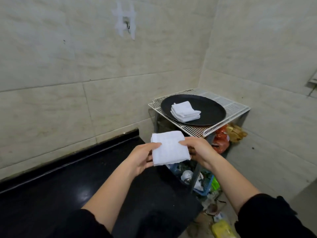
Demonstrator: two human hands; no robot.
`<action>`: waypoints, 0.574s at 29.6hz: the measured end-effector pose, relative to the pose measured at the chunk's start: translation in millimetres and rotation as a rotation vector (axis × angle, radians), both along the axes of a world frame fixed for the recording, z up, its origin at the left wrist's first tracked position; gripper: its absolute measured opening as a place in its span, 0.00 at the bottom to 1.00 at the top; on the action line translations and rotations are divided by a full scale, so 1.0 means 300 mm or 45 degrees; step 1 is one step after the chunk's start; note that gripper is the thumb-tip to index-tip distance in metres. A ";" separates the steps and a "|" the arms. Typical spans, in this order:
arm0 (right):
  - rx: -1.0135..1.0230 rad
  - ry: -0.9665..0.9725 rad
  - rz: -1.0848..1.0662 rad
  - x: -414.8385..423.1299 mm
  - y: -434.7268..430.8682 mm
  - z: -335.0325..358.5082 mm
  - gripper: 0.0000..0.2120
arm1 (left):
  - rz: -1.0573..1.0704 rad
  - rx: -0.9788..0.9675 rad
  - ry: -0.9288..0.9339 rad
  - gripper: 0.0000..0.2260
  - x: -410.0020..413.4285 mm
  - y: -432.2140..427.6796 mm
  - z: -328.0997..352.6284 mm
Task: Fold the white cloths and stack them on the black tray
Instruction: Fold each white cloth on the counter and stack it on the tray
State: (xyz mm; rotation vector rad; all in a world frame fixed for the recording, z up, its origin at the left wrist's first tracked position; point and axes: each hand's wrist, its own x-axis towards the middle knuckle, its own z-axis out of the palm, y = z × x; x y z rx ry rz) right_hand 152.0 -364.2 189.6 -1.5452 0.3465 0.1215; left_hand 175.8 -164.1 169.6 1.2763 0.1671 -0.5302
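A folded white cloth (169, 148) is held in the air between both hands, above the right end of the black counter. My left hand (142, 158) grips its left edge, thumb on top. My right hand (199, 151) pinches its right edge. Farther back and to the right, a round black tray (212, 107) lies on a white wire rack (228, 109). A stack of several folded white cloths (185, 111) sits on the tray's left part.
The glossy black counter (68, 186) runs along the tiled wall at left. Under the rack stand red and yellow bags (223, 138), and a blue basket (205, 186) of clutter. More litter lies on the floor at lower right. A hook (127, 27) hangs on the wall.
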 end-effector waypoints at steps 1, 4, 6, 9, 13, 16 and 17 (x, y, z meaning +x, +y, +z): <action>0.017 -0.004 0.001 0.033 -0.026 0.010 0.08 | -0.013 0.000 -0.002 0.13 0.037 -0.027 0.006; 0.023 -0.036 -0.012 0.156 -0.116 0.052 0.08 | -0.031 -0.014 -0.017 0.12 0.180 -0.111 0.040; -0.002 -0.055 -0.039 0.238 -0.175 0.082 0.09 | -0.040 -0.040 -0.028 0.12 0.266 -0.165 0.063; -0.023 -0.069 -0.056 0.356 -0.261 0.121 0.08 | -0.054 -0.050 -0.056 0.10 0.362 -0.248 0.095; -0.108 -0.057 -0.021 0.502 -0.372 0.155 0.09 | -0.050 0.007 -0.124 0.08 0.470 -0.356 0.132; -0.137 -0.065 0.009 0.610 -0.436 0.169 0.10 | -0.008 0.063 -0.167 0.06 0.545 -0.417 0.175; -0.143 -0.061 0.032 0.664 -0.465 0.168 0.11 | 0.027 0.080 -0.179 0.07 0.580 -0.446 0.181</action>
